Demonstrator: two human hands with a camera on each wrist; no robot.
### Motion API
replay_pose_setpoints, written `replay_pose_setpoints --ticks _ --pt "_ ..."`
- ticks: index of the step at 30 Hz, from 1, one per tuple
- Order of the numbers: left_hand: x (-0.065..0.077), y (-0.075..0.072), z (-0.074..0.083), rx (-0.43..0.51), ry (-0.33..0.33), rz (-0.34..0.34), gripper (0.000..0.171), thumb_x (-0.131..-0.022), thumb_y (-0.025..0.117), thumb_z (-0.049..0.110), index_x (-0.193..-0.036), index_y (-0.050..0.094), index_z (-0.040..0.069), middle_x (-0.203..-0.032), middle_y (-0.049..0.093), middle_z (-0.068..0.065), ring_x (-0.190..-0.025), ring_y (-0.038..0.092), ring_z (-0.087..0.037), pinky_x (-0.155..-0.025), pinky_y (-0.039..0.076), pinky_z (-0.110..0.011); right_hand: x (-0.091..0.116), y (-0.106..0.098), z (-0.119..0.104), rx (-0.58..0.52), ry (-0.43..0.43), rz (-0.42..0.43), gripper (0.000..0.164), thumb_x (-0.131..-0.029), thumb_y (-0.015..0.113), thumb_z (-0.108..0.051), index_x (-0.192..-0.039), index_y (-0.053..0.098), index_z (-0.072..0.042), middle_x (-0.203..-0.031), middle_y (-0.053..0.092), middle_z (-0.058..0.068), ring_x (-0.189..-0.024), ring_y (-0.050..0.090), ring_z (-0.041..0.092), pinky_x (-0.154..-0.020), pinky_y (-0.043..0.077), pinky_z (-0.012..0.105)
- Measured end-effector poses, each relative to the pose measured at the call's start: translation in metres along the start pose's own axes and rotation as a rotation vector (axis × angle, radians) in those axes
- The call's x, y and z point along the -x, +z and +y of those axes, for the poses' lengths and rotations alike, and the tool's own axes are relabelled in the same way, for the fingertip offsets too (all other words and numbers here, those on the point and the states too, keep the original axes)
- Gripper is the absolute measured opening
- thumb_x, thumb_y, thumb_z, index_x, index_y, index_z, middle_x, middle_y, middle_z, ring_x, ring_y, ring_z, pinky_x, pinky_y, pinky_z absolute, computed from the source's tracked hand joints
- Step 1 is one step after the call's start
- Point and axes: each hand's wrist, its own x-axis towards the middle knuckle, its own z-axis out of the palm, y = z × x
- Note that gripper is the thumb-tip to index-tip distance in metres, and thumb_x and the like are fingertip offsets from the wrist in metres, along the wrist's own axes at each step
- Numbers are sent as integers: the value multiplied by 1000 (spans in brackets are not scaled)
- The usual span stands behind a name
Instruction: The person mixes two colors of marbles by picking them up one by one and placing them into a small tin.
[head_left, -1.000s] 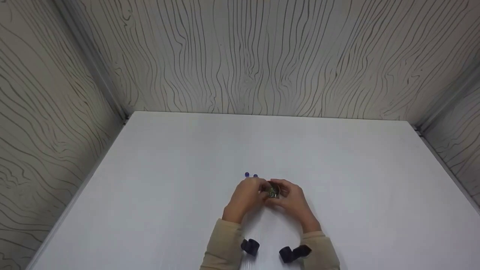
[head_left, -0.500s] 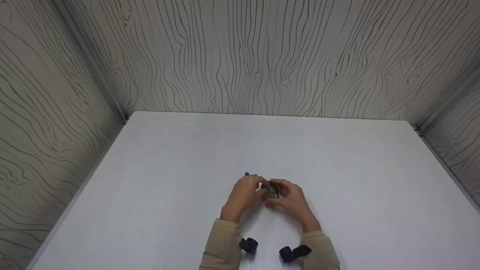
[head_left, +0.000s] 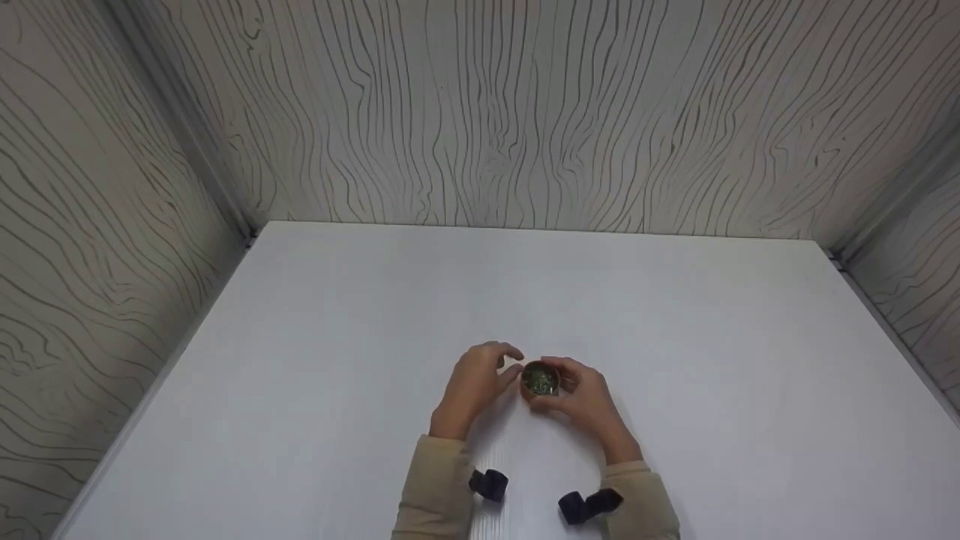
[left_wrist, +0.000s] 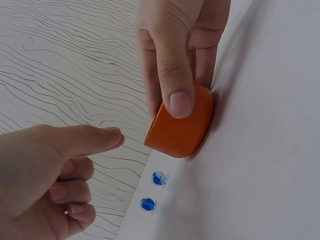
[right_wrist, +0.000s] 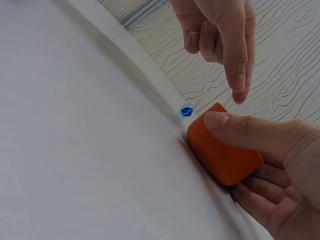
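A small orange cup (left_wrist: 187, 130) stands on the white table, with glinting green contents (head_left: 541, 381) visible inside in the head view. My right hand (head_left: 589, 397) holds the cup from the right, thumb on the near side and fingers behind. To the left of the rim is my left hand (head_left: 472, 379), apart from the cup. Its thumb and index finger are extended with nothing between their tips, while the other fingers curl loosely. Two clear marbles with blue swirls, one farther marble (left_wrist: 159, 178) and one nearer marble (left_wrist: 147, 204), lie beyond the cup in the left wrist view.
The white table (head_left: 337, 322) spreads around the hands and ends at a wood-grain patterned back wall (head_left: 480, 112). Patterned panels flank it on both sides. Black wrist mounts (head_left: 491, 486) stick out from the beige sleeves.
My left hand has withdrawn from the cup's mouth toward the left, uncovering the contents. It now hides the blue marbles in the head view. My right hand has stayed put on the cup.
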Motion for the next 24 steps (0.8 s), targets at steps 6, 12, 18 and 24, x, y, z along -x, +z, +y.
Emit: replay_pose_setpoints --ticks 6,12,18,24 --pt "2 -3 -7 19 14 66 14 -87 68 11 -101 72 7 -97 73 -11 -83 65 -19 -70 52 -28 -1 0 0 7 6 2 63 -66 86 -12 -123 61 1 -124 64 22 -121 59 36 -102 49 40" --pt "2 -4 -14 62 -47 63 16 -89 67 12 -103 72 8 -99 73 -10 -87 66 -21 -74 53 -31 0 1 0 16 8 3 64 -66 86 -13 -123 61 1 -125 64 22 -122 59 37 -102 48 41" --pt "0 -3 -18 57 -97 68 17 -89 67 14 -105 72 10 -97 72 -8 -86 65 -19 -74 53 -30 0 -1 -2 -17 19 -13 65 -68 86 -14 -125 59 1 -128 63 23 -123 58 37 -104 47 42" --pt "0 -1 -21 109 -162 59 18 -90 66 14 -106 71 10 -101 72 -10 -90 64 -20 -80 54 -36 1 0 -3 -1 35 -1 63 -68 86 -14 -125 60 0 -127 63 22 -123 58 37 -105 46 44"
